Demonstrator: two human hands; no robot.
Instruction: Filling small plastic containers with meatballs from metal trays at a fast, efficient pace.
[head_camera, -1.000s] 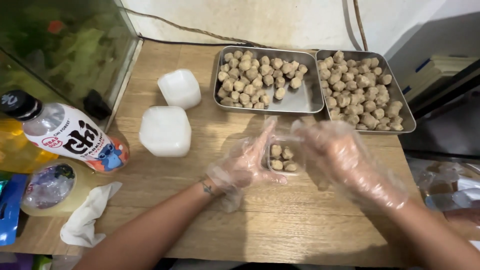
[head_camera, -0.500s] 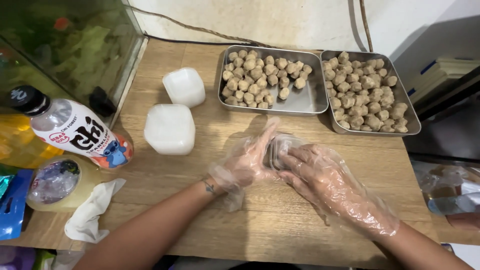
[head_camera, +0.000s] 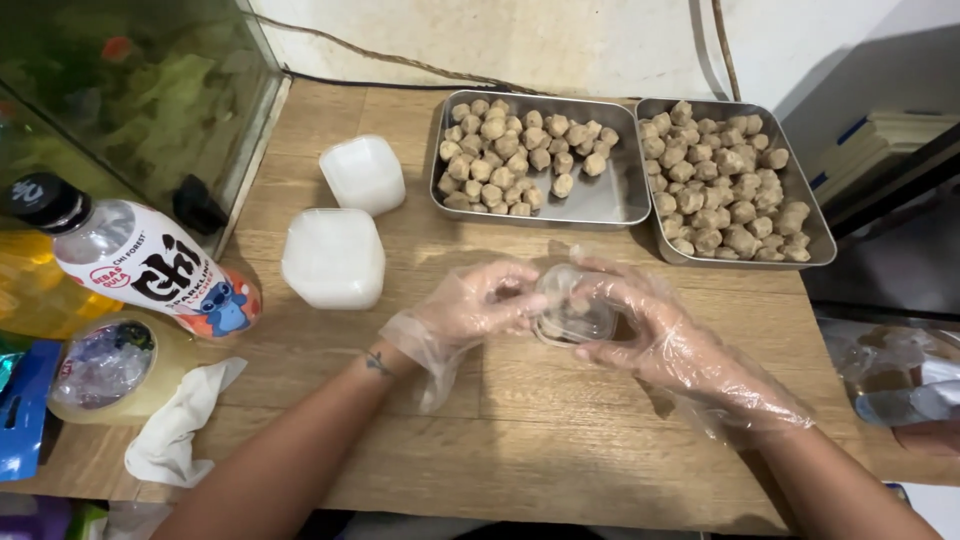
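Both my hands wear loose clear plastic gloves. My left hand (head_camera: 478, 305) and my right hand (head_camera: 668, 335) together grip a small clear plastic container (head_camera: 572, 312) with its lid on, just above the wooden table (head_camera: 520, 440). A few brown balls show dimly through the plastic. Behind them stand two metal trays: the left tray (head_camera: 610, 200) is partly filled with brown balls (head_camera: 515, 150), the right tray (head_camera: 815, 235) is nearly full of them.
Two stacks of white plastic containers (head_camera: 333, 257) (head_camera: 362, 172) stand to the left. A glass tank (head_camera: 130, 90) lines the far left, with a lying drink bottle (head_camera: 140, 260), a white cloth (head_camera: 185, 425) and a tape roll (head_camera: 100, 365) near it.
My right hand came in over the small container with the lid, and both hands now close around it. The view shifted slightly.
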